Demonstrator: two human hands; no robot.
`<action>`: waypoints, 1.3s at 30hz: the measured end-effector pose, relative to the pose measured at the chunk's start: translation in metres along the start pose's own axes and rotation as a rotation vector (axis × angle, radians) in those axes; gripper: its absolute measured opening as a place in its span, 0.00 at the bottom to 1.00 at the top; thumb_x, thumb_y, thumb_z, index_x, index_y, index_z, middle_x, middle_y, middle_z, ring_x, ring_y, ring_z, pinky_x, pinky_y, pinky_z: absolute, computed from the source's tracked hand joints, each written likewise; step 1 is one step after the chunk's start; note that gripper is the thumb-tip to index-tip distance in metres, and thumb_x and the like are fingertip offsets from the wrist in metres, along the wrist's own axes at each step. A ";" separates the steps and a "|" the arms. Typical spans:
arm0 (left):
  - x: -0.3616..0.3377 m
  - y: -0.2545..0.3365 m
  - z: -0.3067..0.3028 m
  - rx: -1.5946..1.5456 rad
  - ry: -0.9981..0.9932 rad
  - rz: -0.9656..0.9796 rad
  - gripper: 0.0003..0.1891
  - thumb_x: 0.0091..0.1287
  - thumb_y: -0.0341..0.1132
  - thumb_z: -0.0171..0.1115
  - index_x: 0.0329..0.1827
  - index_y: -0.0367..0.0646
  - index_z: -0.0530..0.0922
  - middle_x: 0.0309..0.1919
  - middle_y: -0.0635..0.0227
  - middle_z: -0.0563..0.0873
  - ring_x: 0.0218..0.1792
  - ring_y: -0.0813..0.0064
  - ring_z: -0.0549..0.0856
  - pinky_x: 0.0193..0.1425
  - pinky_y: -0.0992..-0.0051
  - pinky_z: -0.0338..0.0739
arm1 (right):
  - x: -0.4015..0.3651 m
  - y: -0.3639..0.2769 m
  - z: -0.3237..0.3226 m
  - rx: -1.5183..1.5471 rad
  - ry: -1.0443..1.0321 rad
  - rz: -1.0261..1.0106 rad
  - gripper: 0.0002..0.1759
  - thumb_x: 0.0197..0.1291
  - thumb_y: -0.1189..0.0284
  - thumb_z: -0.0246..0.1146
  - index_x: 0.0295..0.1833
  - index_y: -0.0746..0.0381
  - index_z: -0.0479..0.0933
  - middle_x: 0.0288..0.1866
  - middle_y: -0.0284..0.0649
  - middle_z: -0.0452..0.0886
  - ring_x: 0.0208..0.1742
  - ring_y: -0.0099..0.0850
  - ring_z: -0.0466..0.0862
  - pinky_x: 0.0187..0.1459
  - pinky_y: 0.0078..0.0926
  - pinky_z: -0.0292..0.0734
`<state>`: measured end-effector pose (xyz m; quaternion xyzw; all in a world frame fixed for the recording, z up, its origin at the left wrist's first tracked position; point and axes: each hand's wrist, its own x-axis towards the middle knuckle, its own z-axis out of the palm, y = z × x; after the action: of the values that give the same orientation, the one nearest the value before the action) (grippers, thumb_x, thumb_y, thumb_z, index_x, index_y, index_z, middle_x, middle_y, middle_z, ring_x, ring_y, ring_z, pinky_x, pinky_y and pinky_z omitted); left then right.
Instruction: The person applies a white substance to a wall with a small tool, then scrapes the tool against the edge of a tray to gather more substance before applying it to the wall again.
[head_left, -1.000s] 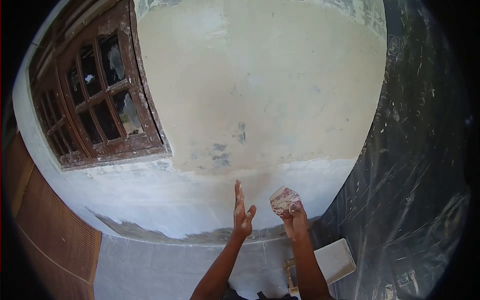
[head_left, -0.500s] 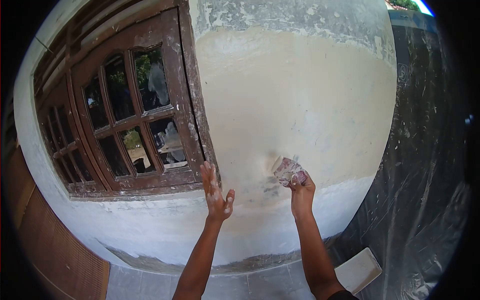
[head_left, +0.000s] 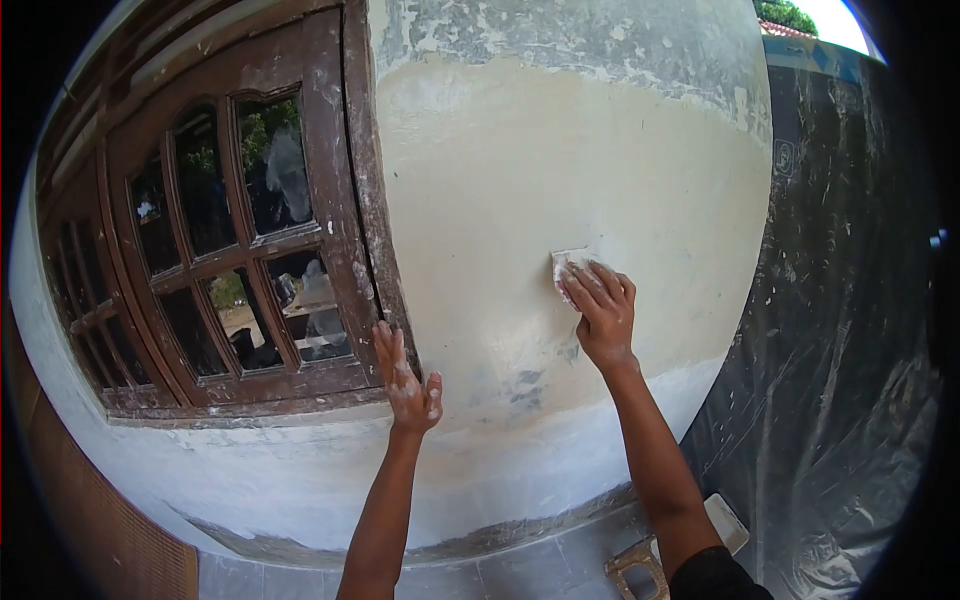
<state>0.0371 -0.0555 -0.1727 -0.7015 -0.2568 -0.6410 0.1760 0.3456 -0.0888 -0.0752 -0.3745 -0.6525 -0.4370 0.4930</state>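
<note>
My right hand grips a flat, reddish putty scraper smeared with white, its far edge right at the cream-coated wall. Fingers lie over most of the scraper and hide it. Below the scraper, grey smudges mark the coating. My left hand is open and holds nothing, white paste on its fingers and thumb. Its fingertips overlap the lower corner of the brown wooden window frame.
Black plastic sheeting hangs along the right. A pale tray and a stained wooden piece are low down beside my right arm. Grey tiles run along the wall's base, with a brown woven panel at lower left.
My right hand has moved up the wall with the scraper and turned, its fingers now spread over the scraper's back. My left hand stays open near the window corner. The view has shifted slightly.
</note>
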 end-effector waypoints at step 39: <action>-0.025 -0.011 0.009 0.078 -0.075 -0.015 0.37 0.76 0.44 0.47 0.81 0.31 0.51 0.81 0.33 0.53 0.83 0.36 0.49 0.83 0.40 0.36 | -0.045 -0.020 0.000 0.149 0.063 0.158 0.29 0.55 0.88 0.59 0.63 0.62 0.82 0.67 0.42 0.83 0.73 0.47 0.75 0.71 0.48 0.63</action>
<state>0.0370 -0.0443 -0.1994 -0.7157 -0.2933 -0.6050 0.1888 0.3379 -0.0984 -0.1226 -0.3730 -0.6360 -0.3585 0.5726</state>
